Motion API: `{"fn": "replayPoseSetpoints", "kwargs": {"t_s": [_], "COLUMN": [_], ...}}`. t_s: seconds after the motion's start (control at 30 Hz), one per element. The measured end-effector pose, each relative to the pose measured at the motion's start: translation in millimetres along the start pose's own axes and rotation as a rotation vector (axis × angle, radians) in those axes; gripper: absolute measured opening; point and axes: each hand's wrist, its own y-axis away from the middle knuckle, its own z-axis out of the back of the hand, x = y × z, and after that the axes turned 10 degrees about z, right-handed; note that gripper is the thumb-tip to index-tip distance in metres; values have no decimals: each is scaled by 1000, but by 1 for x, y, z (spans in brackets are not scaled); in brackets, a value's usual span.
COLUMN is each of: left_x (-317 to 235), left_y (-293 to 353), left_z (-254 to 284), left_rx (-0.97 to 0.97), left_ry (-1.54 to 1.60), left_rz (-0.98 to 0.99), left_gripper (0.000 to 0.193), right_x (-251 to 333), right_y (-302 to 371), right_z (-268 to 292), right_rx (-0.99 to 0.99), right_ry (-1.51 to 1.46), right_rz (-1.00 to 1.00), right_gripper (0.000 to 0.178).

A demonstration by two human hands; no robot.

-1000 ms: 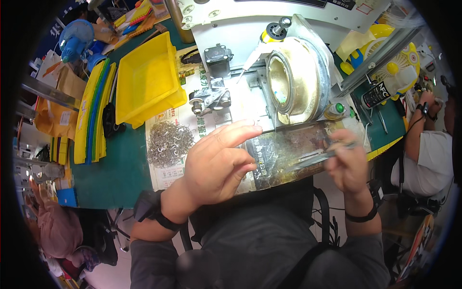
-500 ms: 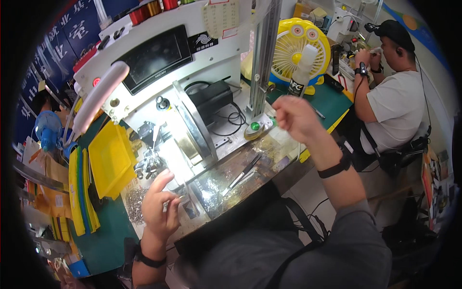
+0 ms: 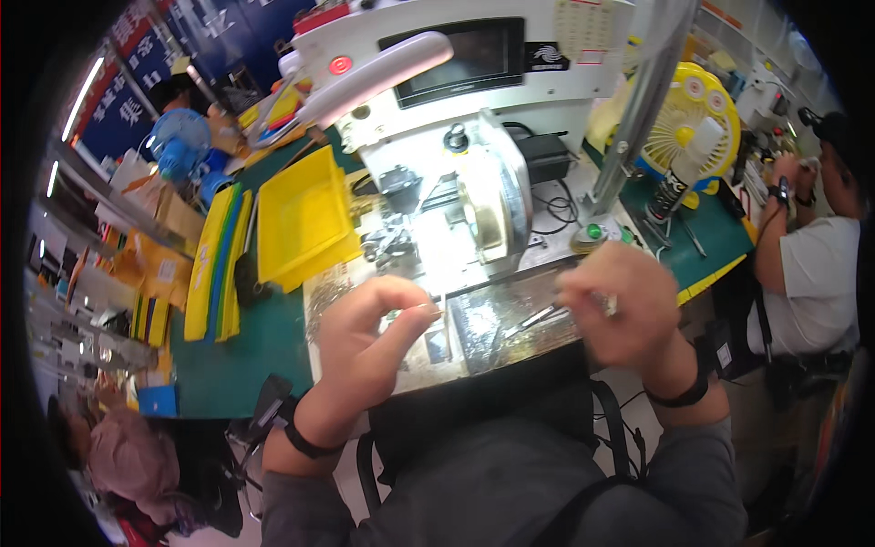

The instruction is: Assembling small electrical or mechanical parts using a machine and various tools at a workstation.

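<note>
My left hand [image 3: 365, 342] is closed in a pinch in front of the lit machine, thumb against forefinger. A tiny thin piece [image 3: 437, 313] shows at the fingertips, too small to name. My right hand [image 3: 633, 314] hovers over the right part of the bench's front edge, smeared by motion, fingers curled in. Something pale shows between its fingers, but what it is I cannot make out. Between and beyond the hands stands a white bench machine with a grinding wheel [image 3: 485, 219] under a curved metal guard and a dark screen [image 3: 460, 64].
A lamp [image 3: 378, 77] shines over the wheel. Left of the machine are a yellow tray [image 3: 305, 223] and coloured strips [image 3: 217, 264]. Slim dark tools [image 3: 540, 318] lie near my right hand. A bottle [image 3: 673, 187] and yellow fan [image 3: 688, 114] stand right, near a seated co-worker [image 3: 816, 264].
The view has swung left, so the bench sits further right in it. My right hand has come down and closer to my left hand, which stays pinched.
</note>
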Motion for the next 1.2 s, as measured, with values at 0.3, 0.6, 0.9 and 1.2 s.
{"fn": "replayPoseSetpoints", "kwargs": {"t_s": [0.3, 0.6, 0.9, 1.2], "left_x": [-12, -9, 22, 18], "left_y": [2, 12, 12, 16], "left_z": [-8, -3, -12, -12], "left_rx": [-86, -48, -14, -36], "left_ry": [1, -226, -109, -45], "left_rz": [-9, -191, -136, -53], "left_gripper": [10, 27, 13, 11], "right_x": [0, -23, -169, -162], "right_y": [-36, -49, -225, -259], "right_z": [-55, 15, 184, 188], "right_rx": [32, 88, -729, -623], "right_ry": [-96, -339, 286, 571], "right_rz": [196, -440, -186, 65], "right_gripper": [22, 9, 28, 21]}}
